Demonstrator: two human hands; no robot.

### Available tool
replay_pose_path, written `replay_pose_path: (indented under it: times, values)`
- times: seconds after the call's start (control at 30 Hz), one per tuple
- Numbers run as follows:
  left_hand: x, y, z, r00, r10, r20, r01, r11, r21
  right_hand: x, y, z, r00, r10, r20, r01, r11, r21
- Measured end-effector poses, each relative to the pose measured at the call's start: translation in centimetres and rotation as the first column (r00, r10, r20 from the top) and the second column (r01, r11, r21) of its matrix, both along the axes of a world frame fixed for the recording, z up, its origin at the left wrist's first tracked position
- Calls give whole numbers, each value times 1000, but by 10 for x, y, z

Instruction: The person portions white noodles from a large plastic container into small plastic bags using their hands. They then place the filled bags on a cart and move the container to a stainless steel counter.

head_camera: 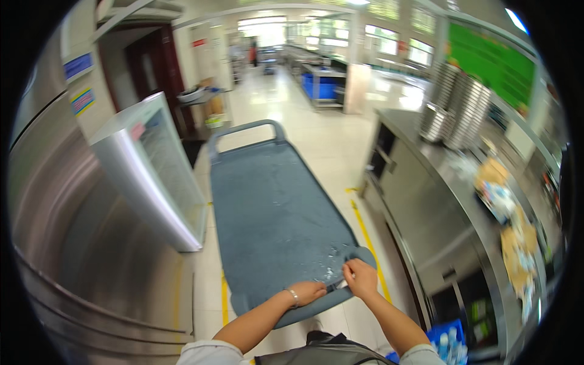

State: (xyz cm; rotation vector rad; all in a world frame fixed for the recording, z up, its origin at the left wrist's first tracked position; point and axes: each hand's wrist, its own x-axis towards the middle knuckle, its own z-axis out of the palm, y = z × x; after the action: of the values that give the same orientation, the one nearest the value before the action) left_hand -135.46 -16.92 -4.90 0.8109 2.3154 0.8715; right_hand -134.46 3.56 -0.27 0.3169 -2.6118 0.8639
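Note:
A grey plastic utility cart (273, 205) stands before me, its flat top wet with drops near my end. My left hand (308, 293), with a bracelet at the wrist, rests on the cart's near edge by the handle. The fingers of my right hand (361, 276) are curled at the near right corner of the cart. Between the hands lies a small dark and light item (336, 286), partly hidden; I cannot tell what it is or whether the right hand holds it.
A glass-door display fridge (155, 178) stands close on the left. Along the right runs a stainless steel counter (424, 155) with stacked metal pans (465, 112). Yellow lines (365, 228) mark the tiled floor. Farther ahead is a table with blue bins (315, 86).

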Motion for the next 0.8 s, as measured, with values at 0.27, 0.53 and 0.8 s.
replay_pose_path:
  times: [0.27, 0.53, 0.8]
  values:
    - [-174, -45, 4, 987, 142, 76, -142, 990, -8, -196, -43, 3, 990, 136, 28, -138, 986, 95]
    - [-329, -77, 8, 988, 133, -81, -145, 974, -176, -367, -84, -3, 981, 181, 65, -185, 981, 61]
    - [-453, -116, 3, 969, 236, -70, -244, 957, -154, -505, -126, -4, 963, 249, 106, -258, 962, 85]
